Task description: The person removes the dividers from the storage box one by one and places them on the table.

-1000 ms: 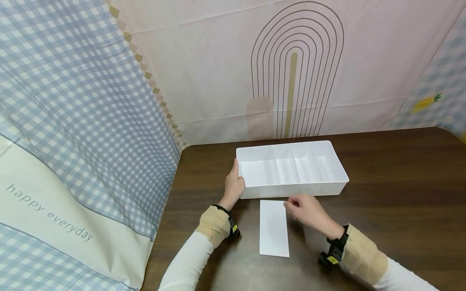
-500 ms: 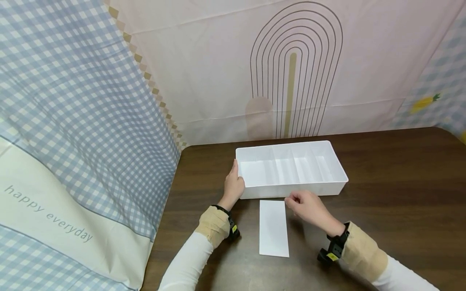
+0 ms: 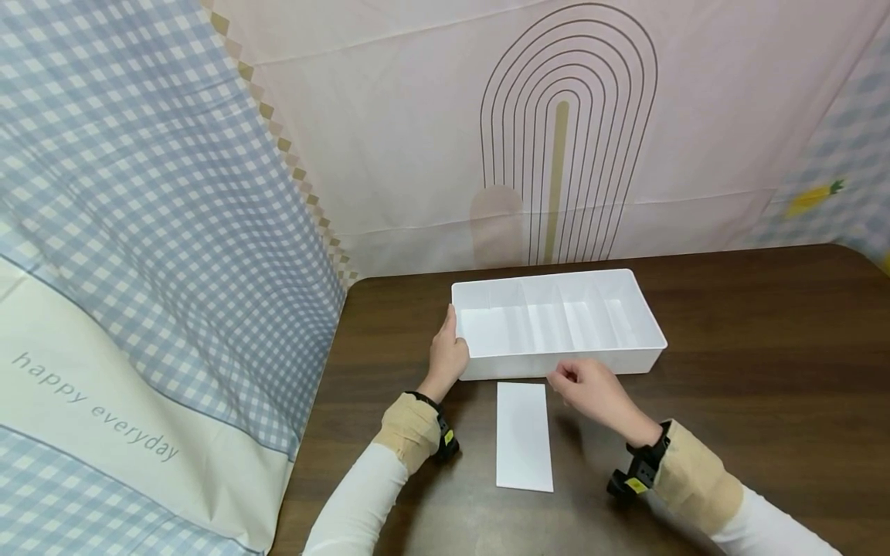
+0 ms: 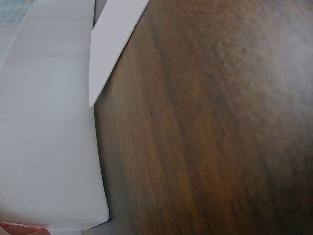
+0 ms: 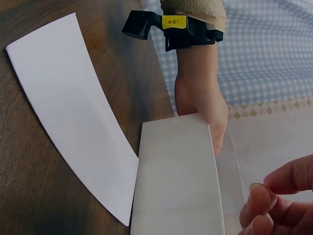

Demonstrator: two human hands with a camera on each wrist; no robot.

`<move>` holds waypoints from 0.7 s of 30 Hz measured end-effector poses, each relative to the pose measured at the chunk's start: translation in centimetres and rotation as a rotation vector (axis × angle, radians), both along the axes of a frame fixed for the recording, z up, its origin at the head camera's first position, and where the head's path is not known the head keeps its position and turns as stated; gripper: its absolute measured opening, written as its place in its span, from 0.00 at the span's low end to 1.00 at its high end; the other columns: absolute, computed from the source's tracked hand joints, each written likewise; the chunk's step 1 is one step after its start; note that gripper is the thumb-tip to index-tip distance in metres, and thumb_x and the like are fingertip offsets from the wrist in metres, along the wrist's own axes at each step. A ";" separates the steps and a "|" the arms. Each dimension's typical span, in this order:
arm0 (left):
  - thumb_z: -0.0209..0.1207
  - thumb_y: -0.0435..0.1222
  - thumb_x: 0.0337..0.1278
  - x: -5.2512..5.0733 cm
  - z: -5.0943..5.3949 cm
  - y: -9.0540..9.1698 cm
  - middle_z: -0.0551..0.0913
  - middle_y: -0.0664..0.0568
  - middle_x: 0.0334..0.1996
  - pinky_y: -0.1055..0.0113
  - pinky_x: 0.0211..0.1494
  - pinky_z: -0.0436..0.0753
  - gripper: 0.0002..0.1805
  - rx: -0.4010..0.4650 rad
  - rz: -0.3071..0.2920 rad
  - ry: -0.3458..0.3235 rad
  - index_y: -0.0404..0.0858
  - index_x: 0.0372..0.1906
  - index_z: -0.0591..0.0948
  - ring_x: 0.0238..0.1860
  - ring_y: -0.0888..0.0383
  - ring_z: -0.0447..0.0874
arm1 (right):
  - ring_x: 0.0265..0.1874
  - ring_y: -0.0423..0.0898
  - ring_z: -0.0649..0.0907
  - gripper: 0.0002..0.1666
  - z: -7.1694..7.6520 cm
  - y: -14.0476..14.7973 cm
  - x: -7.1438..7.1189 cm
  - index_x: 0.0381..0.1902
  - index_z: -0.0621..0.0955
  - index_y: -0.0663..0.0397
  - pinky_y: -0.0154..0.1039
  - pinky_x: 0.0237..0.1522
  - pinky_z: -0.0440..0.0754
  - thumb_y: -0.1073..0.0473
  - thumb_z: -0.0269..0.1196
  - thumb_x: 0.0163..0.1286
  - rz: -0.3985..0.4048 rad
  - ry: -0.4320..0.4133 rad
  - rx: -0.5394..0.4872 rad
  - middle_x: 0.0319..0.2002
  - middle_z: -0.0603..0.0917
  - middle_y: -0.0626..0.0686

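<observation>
A white divided box (image 3: 556, 363) lies lengthwise near the back of the table. My left hand (image 3: 448, 354) is against the box's left end, with fingers extended along that wall; the right wrist view also shows this left hand (image 5: 203, 98) there. In front of the box, a flat white rectangular panel (image 3: 524, 436) lies on the table. My right hand (image 3: 591, 390) hovers by the panel's far right corner, before the box's front wall. Its fingers (image 5: 257, 200) are curled with tips close together, and nothing shows between them.
The dark wooden table (image 3: 751, 371) extends to the right of the box. Behind it hangs a pale patterned cloth (image 3: 410, 154), and a blue checked cloth (image 3: 174, 193) hangs along the left side.
My right hand has risen slightly from the panel's far right corner toward the box's front wall. The left hand, box and panel stay where they were.
</observation>
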State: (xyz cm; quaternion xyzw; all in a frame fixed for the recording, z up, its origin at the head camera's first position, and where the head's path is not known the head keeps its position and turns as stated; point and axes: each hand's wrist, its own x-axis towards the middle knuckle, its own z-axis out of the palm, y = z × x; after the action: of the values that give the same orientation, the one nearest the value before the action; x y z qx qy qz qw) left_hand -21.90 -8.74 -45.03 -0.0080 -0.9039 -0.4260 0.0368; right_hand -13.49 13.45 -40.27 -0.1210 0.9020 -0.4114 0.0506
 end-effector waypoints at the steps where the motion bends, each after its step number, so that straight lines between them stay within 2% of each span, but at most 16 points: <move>1: 0.35 0.25 0.51 0.0 0.0 0.0 0.52 0.48 0.67 0.60 0.65 0.59 0.35 0.002 -0.001 -0.002 0.39 0.69 0.48 0.66 0.54 0.52 | 0.09 0.39 0.64 0.19 0.0 0.0 0.0 0.12 0.71 0.55 0.32 0.14 0.61 0.59 0.53 0.62 -0.002 0.000 0.002 0.08 0.68 0.45; 9: 0.35 0.25 0.51 -0.1 0.0 -0.1 0.53 0.47 0.67 0.60 0.65 0.59 0.35 -0.012 -0.003 0.004 0.38 0.68 0.48 0.66 0.55 0.52 | 0.08 0.39 0.63 0.21 0.2 0.0 -0.3 0.11 0.68 0.53 0.32 0.13 0.60 0.56 0.52 0.63 -0.023 0.022 0.006 0.08 0.65 0.44; 21: 0.35 0.25 0.50 0.0 -0.1 -0.1 0.54 0.47 0.67 0.61 0.64 0.60 0.35 -0.021 -0.002 0.008 0.38 0.68 0.48 0.66 0.55 0.52 | 0.11 0.40 0.63 0.17 0.3 -0.3 -0.7 0.13 0.69 0.53 0.32 0.16 0.60 0.59 0.52 0.62 -0.047 0.059 0.005 0.10 0.63 0.44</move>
State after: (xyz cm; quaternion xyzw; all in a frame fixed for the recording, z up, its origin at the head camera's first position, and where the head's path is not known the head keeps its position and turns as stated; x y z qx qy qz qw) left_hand -21.93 -8.81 -45.11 -0.0112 -0.9081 -0.4167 0.0399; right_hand -14.22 13.15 -39.93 -0.1118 0.9068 -0.4063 0.0145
